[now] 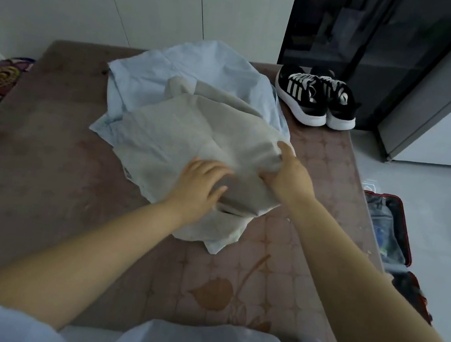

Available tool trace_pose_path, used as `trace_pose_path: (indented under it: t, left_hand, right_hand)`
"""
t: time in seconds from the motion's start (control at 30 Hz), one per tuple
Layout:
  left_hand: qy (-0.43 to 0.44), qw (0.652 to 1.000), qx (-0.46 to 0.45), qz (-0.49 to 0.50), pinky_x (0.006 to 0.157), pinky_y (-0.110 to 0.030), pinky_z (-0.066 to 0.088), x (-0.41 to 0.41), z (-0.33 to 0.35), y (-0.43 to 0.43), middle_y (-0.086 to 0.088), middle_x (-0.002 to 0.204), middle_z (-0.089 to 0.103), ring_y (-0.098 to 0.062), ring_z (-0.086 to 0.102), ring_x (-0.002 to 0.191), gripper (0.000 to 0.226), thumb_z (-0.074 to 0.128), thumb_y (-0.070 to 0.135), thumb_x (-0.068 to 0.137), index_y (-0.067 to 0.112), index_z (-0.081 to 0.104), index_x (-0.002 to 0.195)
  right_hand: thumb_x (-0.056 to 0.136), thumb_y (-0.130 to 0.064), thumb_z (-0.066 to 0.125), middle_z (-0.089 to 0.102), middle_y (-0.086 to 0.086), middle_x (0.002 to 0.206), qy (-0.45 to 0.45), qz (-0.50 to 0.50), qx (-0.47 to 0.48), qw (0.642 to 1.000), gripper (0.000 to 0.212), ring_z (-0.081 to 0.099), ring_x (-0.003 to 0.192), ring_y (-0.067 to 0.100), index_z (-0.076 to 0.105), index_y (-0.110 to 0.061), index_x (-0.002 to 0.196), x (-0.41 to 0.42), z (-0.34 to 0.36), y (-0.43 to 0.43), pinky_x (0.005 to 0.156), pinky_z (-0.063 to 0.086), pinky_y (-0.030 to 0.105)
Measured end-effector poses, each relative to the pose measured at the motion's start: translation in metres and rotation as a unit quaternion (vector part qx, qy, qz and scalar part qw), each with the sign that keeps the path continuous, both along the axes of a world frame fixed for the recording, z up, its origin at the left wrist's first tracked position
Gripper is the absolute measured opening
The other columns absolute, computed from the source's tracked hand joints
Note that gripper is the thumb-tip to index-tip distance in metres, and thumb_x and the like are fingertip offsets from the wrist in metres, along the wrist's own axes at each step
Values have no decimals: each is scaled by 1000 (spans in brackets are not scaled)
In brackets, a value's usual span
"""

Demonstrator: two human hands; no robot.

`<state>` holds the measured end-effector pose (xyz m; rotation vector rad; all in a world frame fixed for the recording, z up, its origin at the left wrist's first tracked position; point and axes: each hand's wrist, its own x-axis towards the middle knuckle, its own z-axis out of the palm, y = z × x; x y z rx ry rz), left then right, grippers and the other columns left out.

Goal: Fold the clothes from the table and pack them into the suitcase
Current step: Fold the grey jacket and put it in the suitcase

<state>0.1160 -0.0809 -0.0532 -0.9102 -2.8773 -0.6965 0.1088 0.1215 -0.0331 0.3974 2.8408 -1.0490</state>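
On the worktop [48,153], head view: beige garment [183,133] lies atop blue shirt [174,72], long axis far-left to near-right. Both hands hold its near-right end: left hand [202,182] w/ fingers curled over the fold, right hand [287,173] pinching bunched cloth. Suitcase [409,241] sits on the floor to the right, so right hand is nearer.

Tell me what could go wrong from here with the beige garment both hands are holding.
1. The beige garment lies on the light blue shirt; as the left hand and right hand pull it, the shirt may drag along and crumple further.
2. The sneakers stand by the shirt near the table edge; a dragged shirt might nudge them off.
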Motion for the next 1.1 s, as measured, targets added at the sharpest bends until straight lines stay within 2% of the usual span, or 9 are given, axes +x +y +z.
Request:
trace_pose_path:
  t: [0.2, 0.27, 0.4, 0.53, 0.7, 0.8, 0.93, 1.0, 1.1]
  left_hand:
    - [2, 976, -39, 216, 109, -42, 23, -48, 6, -46, -16, 143, 39, -33, 36, 131, 64, 59, 33, 89, 6, 32, 141]
    - [-2, 966, -22, 258, 111, -44, 23, -67, 12, -56, -16, 147, 34, -32, 31, 135, 70, 61, 34, 88, 7, 28, 144]
    - [-96, 939, 9, 331, 111, -47, 27, -100, 11, -79, -16, 149, 30, -33, 29, 137, 80, 62, 40, 86, 11, 19, 148]
    - [-227, 918, 54, 320, 106, -47, 35, -100, 2, -89, -9, 135, 52, -28, 48, 125, 82, 59, 49, 84, 22, 15, 148]
    - [-230, 920, 82, 306, 107, -49, 34, -94, -2, -99, -3, 130, 57, -23, 49, 124, 84, 61, 53, 81, 32, 14, 148]
    - [-214, 926, 89, 299, 105, -46, 37, -93, -1, -106, -2, 129, 57, -23, 51, 122, 84, 64, 52, 80, 31, 17, 147]
    - [-131, 935, 78, 321, 104, -45, 36, -100, 7, -116, -12, 138, 45, -30, 43, 127, 87, 70, 42, 78, 18, 22, 146]
    - [-104, 929, 99, 340, 104, -46, 37, -107, 10, -120, -13, 139, 42, -31, 43, 126, 87, 70, 45, 77, 20, 24, 145]
    - [-100, 916, 167, 351, 106, -46, 35, -112, 13, -115, -14, 144, 35, -30, 39, 130, 80, 65, 45, 81, 22, 24, 146]
  right_hand:
    - [87, -7, 49, 58, -10, 68, 101, -54, 54, 992, 26, 58, 75, 18, 63, -11, 109, -2, 14, 36, 53, 37, 20]
    - [87, -7, 48, 60, -6, 72, 106, -37, 76, 991, 26, 47, 66, 13, 63, -11, 108, -4, 28, 48, 51, 29, 21]
    - [86, -13, 59, 66, -1, 107, 64, 31, 29, 997, 37, 59, 94, 15, 56, -17, 122, -8, 28, 45, 72, 36, 21]
    - [85, -23, 65, 46, -2, 139, 38, 127, 26, 991, 54, 44, 126, 19, 45, -21, 134, -21, 17, 13, 96, 37, 27]
    - [87, -26, 61, 34, 3, 148, 87, 181, 60, 978, 66, 32, 135, 23, 29, -17, 144, -58, 29, -37, 110, 24, 33]
    - [89, -23, 57, 40, 8, 144, 66, 167, 112, 977, 65, 32, 134, 30, 25, -18, 146, -85, 32, -54, 111, 22, 37]
    - [90, -14, 50, 62, 10, 123, 64, 114, 95, 987, 37, 45, 126, 30, 57, -24, 125, -100, 22, -35, 107, 33, 34]
    - [84, -11, 57, 71, 5, 103, 179, 46, 36, 982, 26, 63, 101, 17, 69, -19, 106, -91, 27, -7, 90, 47, 31]
    - [82, -8, 61, 72, -7, 91, 243, -53, -48, 967, 24, 59, 73, -14, 71, -20, 99, -61, 44, 49, 73, 45, 9]
